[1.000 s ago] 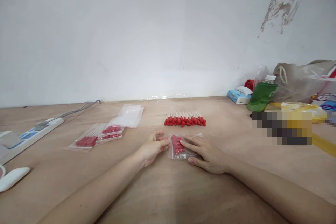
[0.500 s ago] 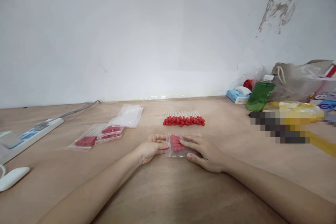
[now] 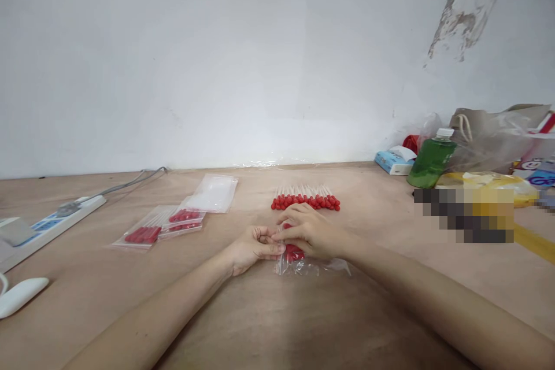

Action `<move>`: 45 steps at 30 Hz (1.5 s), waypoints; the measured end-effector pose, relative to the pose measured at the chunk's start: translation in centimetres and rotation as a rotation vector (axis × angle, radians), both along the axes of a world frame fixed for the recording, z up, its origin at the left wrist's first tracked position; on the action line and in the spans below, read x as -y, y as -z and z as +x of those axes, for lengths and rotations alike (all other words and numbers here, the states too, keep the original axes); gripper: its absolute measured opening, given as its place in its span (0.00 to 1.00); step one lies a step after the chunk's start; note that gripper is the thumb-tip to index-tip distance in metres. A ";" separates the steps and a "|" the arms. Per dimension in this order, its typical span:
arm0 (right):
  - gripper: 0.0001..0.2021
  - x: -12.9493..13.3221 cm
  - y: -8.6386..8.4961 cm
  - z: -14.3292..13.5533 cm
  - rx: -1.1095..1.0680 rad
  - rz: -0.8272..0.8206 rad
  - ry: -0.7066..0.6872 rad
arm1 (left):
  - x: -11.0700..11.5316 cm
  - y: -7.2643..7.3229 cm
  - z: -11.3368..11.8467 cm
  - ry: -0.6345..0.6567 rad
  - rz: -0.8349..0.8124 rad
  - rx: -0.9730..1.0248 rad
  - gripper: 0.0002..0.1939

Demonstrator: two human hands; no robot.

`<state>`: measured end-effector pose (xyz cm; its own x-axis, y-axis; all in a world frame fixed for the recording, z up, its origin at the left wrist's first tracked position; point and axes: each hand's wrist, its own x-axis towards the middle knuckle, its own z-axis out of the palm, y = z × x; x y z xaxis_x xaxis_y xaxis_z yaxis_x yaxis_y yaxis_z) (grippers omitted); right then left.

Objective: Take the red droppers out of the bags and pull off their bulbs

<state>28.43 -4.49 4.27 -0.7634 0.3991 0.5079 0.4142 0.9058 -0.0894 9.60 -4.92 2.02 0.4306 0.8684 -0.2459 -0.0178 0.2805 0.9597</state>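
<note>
My left hand (image 3: 254,250) pinches the left, zip-strip edge of a small clear zip bag (image 3: 301,267) between thumb and fingers. Several red-headed sticks (image 3: 295,252) lie inside that bag. My right hand (image 3: 314,235) arches over the bag, its fingertips closed on the same edge close to the left thumb, and hides much of the bag. Just beyond it, a row of loose red-tipped white sticks (image 3: 306,201) lies on the table. To the left are filled zip bags (image 3: 143,234) with red-headed sticks, beside a stack of flat zip bags (image 3: 213,192).
A white power strip (image 3: 60,222) with a grey cable lies at the left, near a white plastic object (image 3: 23,296). At the right stand a blue tissue pack (image 3: 393,162), a green bottle (image 3: 432,159) and plastic bags (image 3: 489,139). A wall rises behind the table.
My right hand has moved left and up across the bag, from lying flat on it to pinching at its edge. The bag has turned slightly and crumpled; my left hand still holds it.
</note>
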 end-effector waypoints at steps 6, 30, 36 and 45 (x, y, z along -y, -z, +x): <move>0.10 -1.1 0.4 -0.4 0.077 0.026 -0.087 | -0.2 0.3 -0.5 0.051 0.042 0.006 0.17; 0.06 -0.2 1.4 -1.1 -0.275 -0.226 -0.155 | -0.9 2.1 -0.7 -0.223 0.553 -0.291 0.06; 0.05 1.1 0.3 1.7 -0.270 -0.298 0.089 | -1.1 2.9 -0.8 -0.226 0.669 -0.432 0.06; 0.12 2.1 4.4 4.3 -0.181 -0.356 0.354 | 0.1 2.0 -0.9 -0.166 0.876 -0.653 0.09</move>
